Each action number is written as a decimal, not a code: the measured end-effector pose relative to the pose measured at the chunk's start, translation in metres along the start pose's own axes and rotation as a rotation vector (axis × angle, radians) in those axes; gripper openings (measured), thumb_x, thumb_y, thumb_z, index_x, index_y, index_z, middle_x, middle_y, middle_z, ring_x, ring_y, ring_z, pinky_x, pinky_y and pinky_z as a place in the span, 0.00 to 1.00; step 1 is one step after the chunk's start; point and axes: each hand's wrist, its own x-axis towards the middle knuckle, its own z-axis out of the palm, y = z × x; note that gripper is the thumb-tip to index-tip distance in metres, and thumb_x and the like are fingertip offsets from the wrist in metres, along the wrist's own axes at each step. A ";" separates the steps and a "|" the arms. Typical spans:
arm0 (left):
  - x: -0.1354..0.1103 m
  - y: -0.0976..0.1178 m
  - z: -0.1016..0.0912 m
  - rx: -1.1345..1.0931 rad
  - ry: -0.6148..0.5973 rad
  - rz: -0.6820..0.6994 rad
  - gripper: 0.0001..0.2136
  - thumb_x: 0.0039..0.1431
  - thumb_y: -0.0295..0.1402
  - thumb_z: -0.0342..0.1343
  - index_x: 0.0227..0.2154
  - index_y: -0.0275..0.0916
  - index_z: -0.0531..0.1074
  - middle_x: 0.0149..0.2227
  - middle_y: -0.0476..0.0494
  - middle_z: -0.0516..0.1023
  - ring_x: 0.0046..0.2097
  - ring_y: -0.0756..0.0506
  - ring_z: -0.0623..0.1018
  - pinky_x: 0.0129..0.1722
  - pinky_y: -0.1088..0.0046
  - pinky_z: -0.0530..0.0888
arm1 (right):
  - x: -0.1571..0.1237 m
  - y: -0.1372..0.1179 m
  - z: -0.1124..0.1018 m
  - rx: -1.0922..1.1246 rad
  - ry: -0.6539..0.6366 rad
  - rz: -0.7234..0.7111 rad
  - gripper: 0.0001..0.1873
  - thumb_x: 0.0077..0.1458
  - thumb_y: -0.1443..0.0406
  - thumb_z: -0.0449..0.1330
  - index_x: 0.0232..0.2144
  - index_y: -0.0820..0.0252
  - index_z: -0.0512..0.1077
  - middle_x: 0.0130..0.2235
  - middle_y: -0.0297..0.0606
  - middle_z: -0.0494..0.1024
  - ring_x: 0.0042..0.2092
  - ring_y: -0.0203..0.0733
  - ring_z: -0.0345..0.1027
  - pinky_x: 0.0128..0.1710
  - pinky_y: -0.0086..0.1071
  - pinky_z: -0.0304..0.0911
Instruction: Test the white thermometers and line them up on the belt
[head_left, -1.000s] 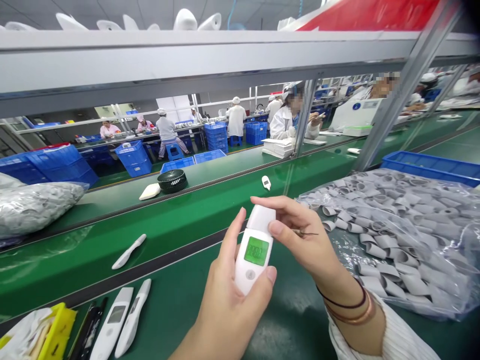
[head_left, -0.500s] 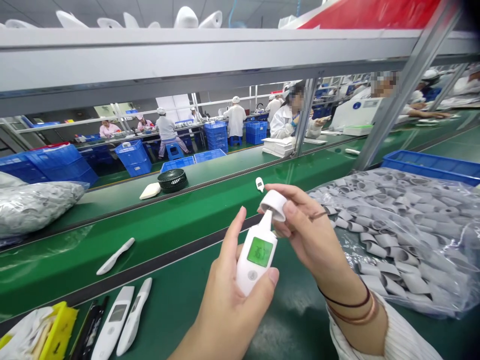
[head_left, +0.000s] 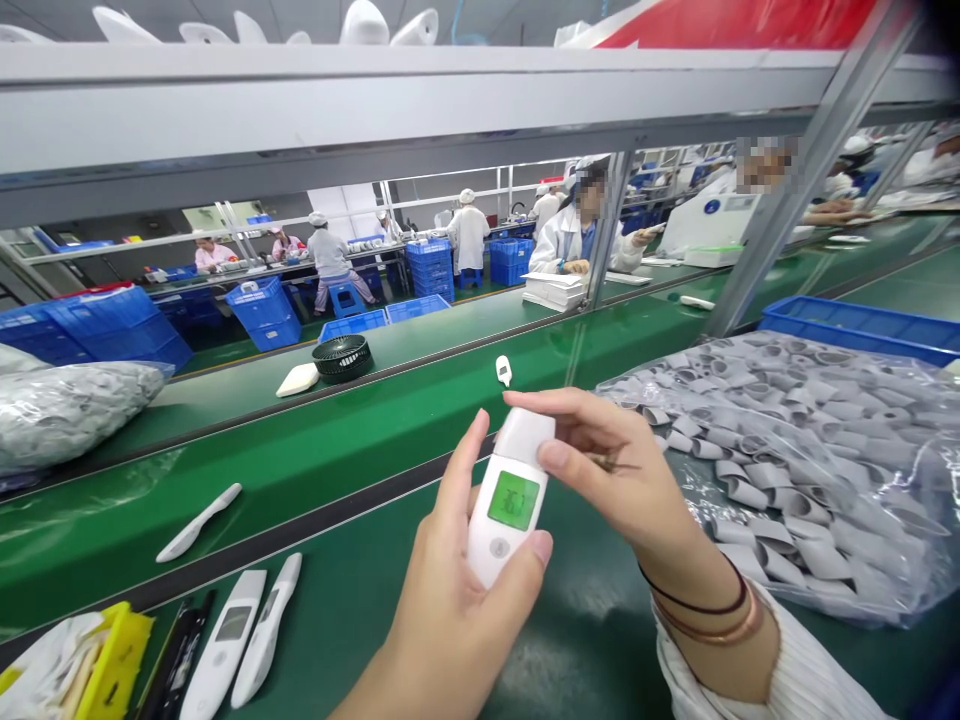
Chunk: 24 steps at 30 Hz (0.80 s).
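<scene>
My left hand (head_left: 457, 600) grips a white thermometer (head_left: 504, 510) with a lit green screen, thumb on its right side and forefinger up its left. My right hand (head_left: 611, 470) pinches the white cap (head_left: 525, 435), which sits on the thermometer's top end. Both hands are over the near green bench (head_left: 600, 640).
Two white thermometers (head_left: 240, 635) lie at the lower left beside a yellow box (head_left: 112, 665). On the green conveyor belt (head_left: 337, 450) lie a thermometer (head_left: 196, 522) and a small white piece (head_left: 503, 370). A clear bag of grey caps (head_left: 795, 460) fills the right. Workers stand at benches beyond.
Half a second ago my right hand held the cap lifted off the probe tip; now the cap is back on the thermometer. The pieces on the conveyor belt have drifted left.
</scene>
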 end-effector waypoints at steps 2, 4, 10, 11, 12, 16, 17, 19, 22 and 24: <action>0.000 0.000 0.000 0.001 0.009 0.007 0.37 0.59 0.39 0.62 0.70 0.57 0.55 0.33 0.49 0.75 0.26 0.49 0.67 0.25 0.73 0.71 | 0.001 0.000 -0.001 -0.007 -0.015 0.020 0.15 0.58 0.56 0.69 0.45 0.54 0.81 0.37 0.37 0.83 0.35 0.38 0.78 0.30 0.27 0.74; 0.000 0.000 0.000 0.000 0.013 0.016 0.38 0.59 0.39 0.63 0.70 0.58 0.55 0.33 0.49 0.74 0.26 0.49 0.67 0.25 0.73 0.70 | 0.001 0.000 0.000 -0.012 0.034 0.020 0.18 0.58 0.53 0.68 0.47 0.55 0.80 0.38 0.38 0.83 0.36 0.40 0.79 0.32 0.28 0.75; -0.001 0.000 0.000 0.003 -0.003 -0.018 0.38 0.59 0.39 0.62 0.70 0.60 0.53 0.35 0.49 0.75 0.26 0.49 0.66 0.25 0.73 0.69 | 0.000 0.000 0.000 0.005 0.016 0.014 0.15 0.58 0.56 0.69 0.46 0.53 0.80 0.36 0.36 0.83 0.34 0.36 0.77 0.31 0.25 0.74; -0.001 -0.001 0.000 0.004 -0.003 -0.014 0.38 0.59 0.39 0.62 0.70 0.60 0.53 0.35 0.49 0.75 0.26 0.49 0.66 0.25 0.74 0.69 | 0.000 0.001 0.000 0.011 0.029 0.009 0.16 0.58 0.56 0.68 0.46 0.53 0.80 0.37 0.36 0.83 0.33 0.36 0.77 0.31 0.25 0.74; -0.001 -0.001 -0.001 0.003 -0.002 -0.008 0.38 0.59 0.38 0.62 0.70 0.60 0.54 0.35 0.49 0.75 0.26 0.49 0.66 0.25 0.74 0.69 | -0.001 0.002 -0.001 0.004 0.025 0.009 0.16 0.58 0.55 0.68 0.46 0.53 0.80 0.37 0.36 0.83 0.33 0.36 0.77 0.30 0.25 0.73; -0.002 0.001 -0.006 -0.030 -0.007 0.001 0.36 0.60 0.37 0.62 0.69 0.59 0.56 0.34 0.50 0.76 0.25 0.51 0.65 0.23 0.76 0.67 | -0.004 0.003 0.005 -0.114 -0.033 -0.004 0.16 0.58 0.54 0.68 0.45 0.55 0.81 0.36 0.38 0.83 0.29 0.35 0.73 0.24 0.25 0.69; -0.002 0.001 -0.007 -0.036 -0.016 -0.002 0.36 0.61 0.36 0.61 0.69 0.59 0.56 0.33 0.50 0.76 0.25 0.51 0.66 0.23 0.77 0.67 | -0.005 0.002 0.009 -0.145 -0.038 -0.010 0.17 0.58 0.54 0.67 0.46 0.55 0.81 0.36 0.39 0.83 0.28 0.35 0.73 0.23 0.26 0.68; -0.001 0.000 -0.009 -0.025 -0.048 0.010 0.35 0.62 0.35 0.60 0.70 0.58 0.55 0.32 0.51 0.76 0.25 0.51 0.69 0.24 0.77 0.69 | -0.007 0.001 0.014 -0.197 -0.048 -0.018 0.18 0.59 0.53 0.66 0.47 0.56 0.81 0.34 0.39 0.82 0.28 0.37 0.73 0.21 0.26 0.66; 0.005 -0.015 -0.014 0.214 -0.065 0.111 0.33 0.65 0.35 0.56 0.71 0.54 0.54 0.38 0.47 0.80 0.29 0.47 0.75 0.29 0.74 0.75 | -0.002 0.006 -0.002 -0.332 -0.099 0.027 0.23 0.62 0.50 0.62 0.52 0.55 0.78 0.35 0.39 0.83 0.26 0.37 0.71 0.21 0.29 0.66; 0.010 -0.038 -0.026 0.591 0.012 0.171 0.31 0.67 0.33 0.53 0.71 0.53 0.55 0.47 0.43 0.80 0.38 0.44 0.80 0.37 0.70 0.79 | 0.012 0.023 -0.035 -0.537 -0.130 0.159 0.27 0.63 0.47 0.58 0.57 0.53 0.74 0.35 0.41 0.84 0.21 0.37 0.66 0.19 0.32 0.63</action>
